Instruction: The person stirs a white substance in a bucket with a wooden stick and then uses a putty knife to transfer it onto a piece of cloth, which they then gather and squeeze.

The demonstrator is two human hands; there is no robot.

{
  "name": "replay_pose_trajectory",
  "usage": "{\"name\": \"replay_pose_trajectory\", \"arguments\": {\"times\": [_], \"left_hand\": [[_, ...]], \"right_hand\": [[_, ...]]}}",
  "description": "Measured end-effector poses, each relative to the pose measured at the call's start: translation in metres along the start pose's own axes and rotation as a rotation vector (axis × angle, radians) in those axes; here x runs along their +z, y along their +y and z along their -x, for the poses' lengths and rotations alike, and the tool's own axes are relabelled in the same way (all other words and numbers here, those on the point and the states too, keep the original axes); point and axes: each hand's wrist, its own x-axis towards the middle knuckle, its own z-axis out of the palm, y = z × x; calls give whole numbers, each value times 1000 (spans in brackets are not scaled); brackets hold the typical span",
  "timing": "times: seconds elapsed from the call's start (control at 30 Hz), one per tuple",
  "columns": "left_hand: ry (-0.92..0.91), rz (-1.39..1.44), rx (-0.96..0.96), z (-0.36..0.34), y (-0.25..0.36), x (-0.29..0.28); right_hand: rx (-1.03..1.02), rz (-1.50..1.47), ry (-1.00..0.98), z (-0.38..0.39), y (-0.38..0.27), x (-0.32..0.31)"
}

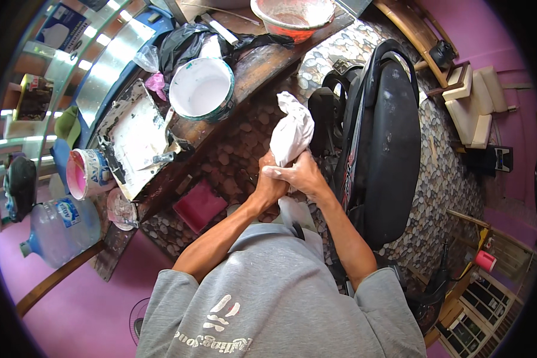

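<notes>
In front of my body, both hands grip a crumpled white bundle [292,134], of cloth or thin plastic, bunched and pinched in at its lower end. My left hand [271,181] is closed round that lower end. Pressed against it, my right hand [305,177] wraps the bundle from the other side, its thumb lying across toward the left hand. The bundle's loose tip points up and away from me. What is inside it, if anything, is hidden.
A wooden bench [253,80] at the left carries a white paint bucket [201,89], a black plastic bag [188,43] and a paint-smeared tray [134,134]. Below lies a pink-red box [200,206]. A parked motorcycle [391,143] stands close on my right, over a pebble-patterned floor [429,185].
</notes>
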Motion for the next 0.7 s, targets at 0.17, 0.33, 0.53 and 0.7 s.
{"name": "replay_pose_trajectory", "arguments": {"times": [0.17, 0.33, 0.53, 0.7], "left_hand": [[-145, -71, -258, 9, 6, -13], [-268, -564, -82, 9, -3, -28], [-15, 4, -234, 0, 13, -37], [-249, 259, -580, -13, 17, -68]], "right_hand": [[-110, -625, -68, -14, 8, 22], [-122, -721, -45, -27, 2, 28], [-209, -695, -10, -40, -20, 39], [-191, -555, -29, -45, -53, 40]]}}
